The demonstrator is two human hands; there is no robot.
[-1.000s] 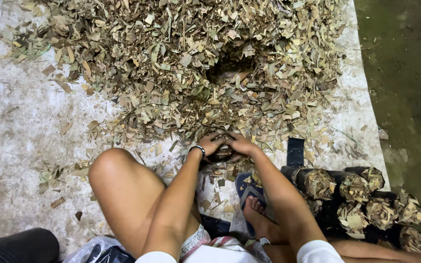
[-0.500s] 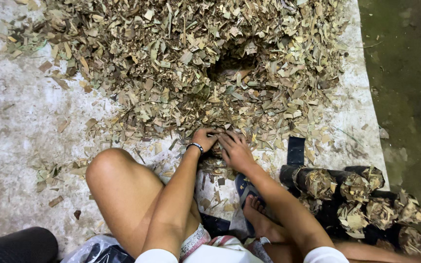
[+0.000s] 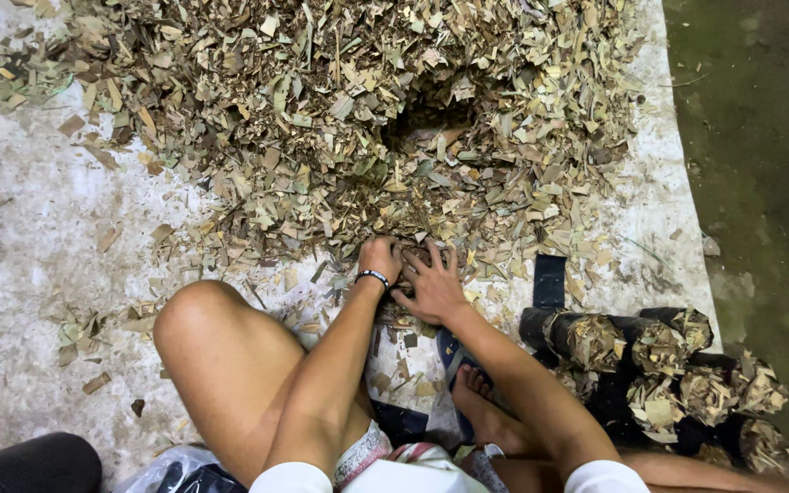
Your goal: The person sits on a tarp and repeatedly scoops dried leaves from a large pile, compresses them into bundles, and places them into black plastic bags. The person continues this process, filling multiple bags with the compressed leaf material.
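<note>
A person sits on the floor with the left knee (image 3: pixel 198 324) raised and a bare foot (image 3: pixel 478 402) tucked in below the right forearm. Both hands reach forward to the near edge of a large pile of dry leaf pieces (image 3: pixel 340 119), which spreads over a pale sheet (image 3: pixel 38 237) laid on the ground. The left hand (image 3: pixel 380 258), with a dark band at the wrist, is curled down into the leaves; its grip looks closed around some of the litter, though the fingers are buried and I cannot tell how much it holds. The right hand (image 3: pixel 431 283) lies just beside it, touching it, fingers spread flat and pressing on the leaves, so its grip is open and holds nothing. A dark hollow (image 3: pixel 426 114) shows near the middle of the pile. To the right of the person, a row of black bags stuffed with leaf pieces (image 3: pixel 659 365) lies on its side at the sheet's edge.
</note>
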